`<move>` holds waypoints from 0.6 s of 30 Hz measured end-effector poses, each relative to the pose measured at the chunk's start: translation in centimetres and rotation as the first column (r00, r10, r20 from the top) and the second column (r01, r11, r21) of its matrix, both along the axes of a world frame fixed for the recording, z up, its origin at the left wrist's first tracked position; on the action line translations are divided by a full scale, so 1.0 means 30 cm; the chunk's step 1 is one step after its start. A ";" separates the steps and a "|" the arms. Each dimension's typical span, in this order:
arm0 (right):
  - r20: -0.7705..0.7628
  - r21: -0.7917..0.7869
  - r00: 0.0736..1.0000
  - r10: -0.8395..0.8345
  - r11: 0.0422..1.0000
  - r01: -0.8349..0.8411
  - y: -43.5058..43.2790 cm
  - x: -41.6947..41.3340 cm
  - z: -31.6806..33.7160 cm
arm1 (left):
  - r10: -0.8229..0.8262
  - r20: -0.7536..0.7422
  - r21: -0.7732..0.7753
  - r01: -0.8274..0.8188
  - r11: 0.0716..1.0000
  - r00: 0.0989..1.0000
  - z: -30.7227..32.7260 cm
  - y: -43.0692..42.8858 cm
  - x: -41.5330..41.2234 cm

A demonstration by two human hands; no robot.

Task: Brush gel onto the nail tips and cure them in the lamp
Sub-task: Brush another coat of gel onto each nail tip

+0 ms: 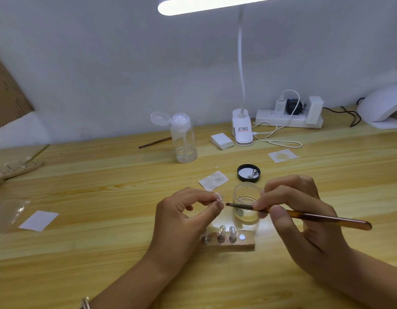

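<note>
My left hand (184, 216) pinches a small clear nail tip (219, 196) between thumb and fingers, held above the table. My right hand (297, 216) grips an amber-handled brush (309, 217), its dark bristles pointing left and almost touching the tip. Just behind the brush stands an open glass jar (246, 205) with clear gel at the bottom. A wooden holder block (232, 241) sits below the hands with three nail tips standing on metal pegs. The white curing lamp (384, 105) is at the far right edge.
The jar's black lid (248, 173) lies behind it. White wipes (213, 180) lie around the table, with a pad stack (222, 141), a clear pump bottle (184, 139), a spare brush (155, 142), a desk lamp base (242, 130), a power strip (284, 119) and a second holder (17, 168) at left.
</note>
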State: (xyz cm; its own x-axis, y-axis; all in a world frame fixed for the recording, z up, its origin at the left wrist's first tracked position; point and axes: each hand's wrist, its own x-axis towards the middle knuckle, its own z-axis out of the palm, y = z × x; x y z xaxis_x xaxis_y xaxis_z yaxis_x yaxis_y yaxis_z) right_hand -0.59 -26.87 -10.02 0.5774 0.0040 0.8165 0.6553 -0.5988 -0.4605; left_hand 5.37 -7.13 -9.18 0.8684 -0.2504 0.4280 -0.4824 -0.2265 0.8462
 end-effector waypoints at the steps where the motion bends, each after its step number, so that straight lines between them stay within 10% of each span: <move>1: 0.005 0.003 1.000 -0.007 1.000 0.007 -0.001 0.000 0.000 | 0.000 -0.003 -0.001 0.000 1.000 1.000 0.000 0.000 0.000; 18: -0.011 -0.026 1.000 0.005 1.000 -0.005 0.010 0.005 0.003 | 0.002 -0.020 -0.014 -0.002 1.000 1.000 -0.005 0.002 0.000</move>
State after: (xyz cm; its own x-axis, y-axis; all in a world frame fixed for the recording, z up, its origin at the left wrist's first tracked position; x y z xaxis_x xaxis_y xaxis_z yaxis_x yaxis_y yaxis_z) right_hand -0.44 -26.56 -9.92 0.5861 0.0280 0.8097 0.6532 -0.6076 -0.4518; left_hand 5.37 -7.08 -9.31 0.8773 -0.2426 0.4141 -0.4650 -0.2157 0.8586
